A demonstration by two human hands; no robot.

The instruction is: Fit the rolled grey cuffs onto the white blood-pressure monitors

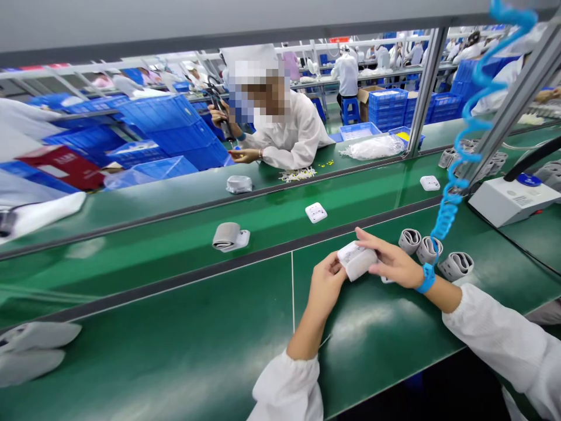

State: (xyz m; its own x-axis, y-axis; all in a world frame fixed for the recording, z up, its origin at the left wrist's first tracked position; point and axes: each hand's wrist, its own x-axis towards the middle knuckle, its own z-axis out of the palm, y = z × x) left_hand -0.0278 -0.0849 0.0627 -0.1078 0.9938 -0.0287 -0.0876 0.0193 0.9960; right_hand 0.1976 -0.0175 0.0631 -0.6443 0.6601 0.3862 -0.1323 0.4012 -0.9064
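Note:
Above the green bench I hold a white plastic unit with a rolled pale grey cuff, tilted in both hands. My left hand is closed on its left side, thumb and fingertips at the edge. From the right, my right hand grips it, a long finger over the top and another digit against the cuff. A blue wrist strap circles my right wrist, joined to a coiled blue cord. Part of another white piece shows beneath my right hand. Rolled grey cuffs stand right of it.
Beyond my hands, the green conveyor strip carries a white case and a unit with a rolled cuff. Grey cuffs lie at left. A grey box stands at right, near a metal post. A co-worker sits opposite.

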